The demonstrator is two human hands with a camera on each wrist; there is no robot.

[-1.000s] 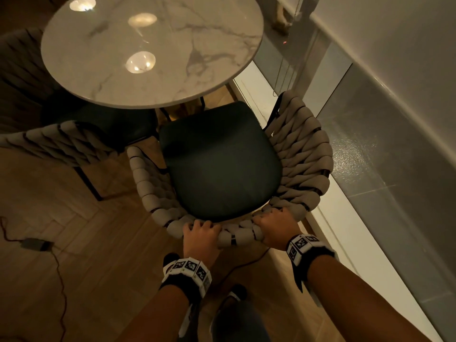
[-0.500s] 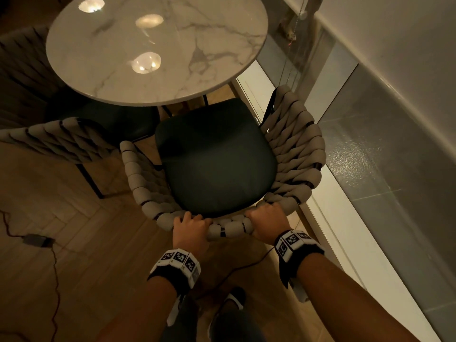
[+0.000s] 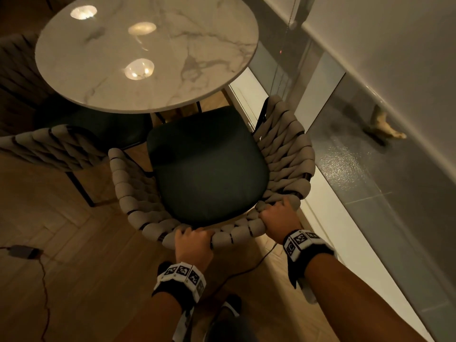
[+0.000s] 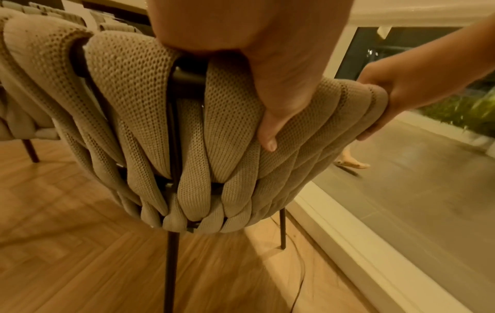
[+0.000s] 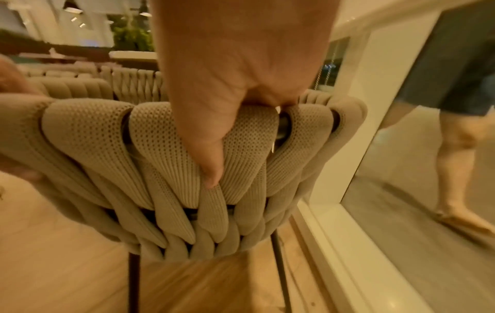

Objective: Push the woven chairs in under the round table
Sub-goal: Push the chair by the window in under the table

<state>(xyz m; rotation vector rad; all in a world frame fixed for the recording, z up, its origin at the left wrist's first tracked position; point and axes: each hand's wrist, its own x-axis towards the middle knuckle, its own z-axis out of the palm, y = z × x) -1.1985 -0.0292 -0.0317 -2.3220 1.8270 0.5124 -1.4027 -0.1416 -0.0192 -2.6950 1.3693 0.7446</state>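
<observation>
A beige woven chair (image 3: 283,149) with a dark seat cushion (image 3: 207,166) stands in front of me, its front edge just at the rim of the round marble table (image 3: 148,53). My left hand (image 3: 193,243) grips the top rail of the chair back, fingers curled over it and thumb down the outside (image 4: 267,131). My right hand (image 3: 278,218) grips the same rail further right, thumb pressed on the weave (image 5: 211,173). A second woven chair (image 3: 49,146) sits at the left, its seat partly under the table.
A glass wall with a white sill (image 3: 328,218) runs close along the chair's right side. A black power adapter (image 3: 22,251) and its cable lie on the wooden floor at the left. Another cable (image 3: 249,267) runs under the chair back. A third chair (image 3: 14,70) is beyond the table.
The chair has slid forward and its cushion's front edge now reaches the table's rim. Both hands keep their grip on the back rail.
</observation>
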